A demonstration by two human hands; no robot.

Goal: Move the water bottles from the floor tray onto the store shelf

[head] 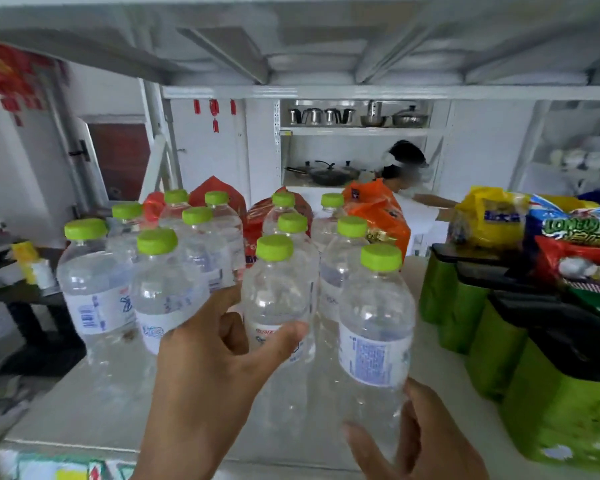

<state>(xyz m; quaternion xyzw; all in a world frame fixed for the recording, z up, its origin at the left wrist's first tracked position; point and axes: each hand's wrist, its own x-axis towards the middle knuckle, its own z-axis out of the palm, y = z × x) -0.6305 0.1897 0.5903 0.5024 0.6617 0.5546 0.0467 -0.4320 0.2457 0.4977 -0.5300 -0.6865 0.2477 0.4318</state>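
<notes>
Several clear water bottles with green caps stand in rows on the white store shelf (94, 403). My left hand (208, 368) is wrapped around the front middle bottle (278, 292), thumb across its label. My right hand (423, 441) grips the lower part of the front right bottle (374, 327), fingers curled around its base. Both bottles are upright at the shelf's front. Another front bottle (163, 289) stands just left of my left hand, and one more (90, 285) at the far left. The floor tray is out of view.
Green packs with black tops (520, 344) line the shelf's right side, with snack bags (575, 237) piled on them. Red and orange bags (378, 213) stand behind the bottles. The upper shelf's underside (309, 57) hangs close above. A person bends at a far shelf of pots.
</notes>
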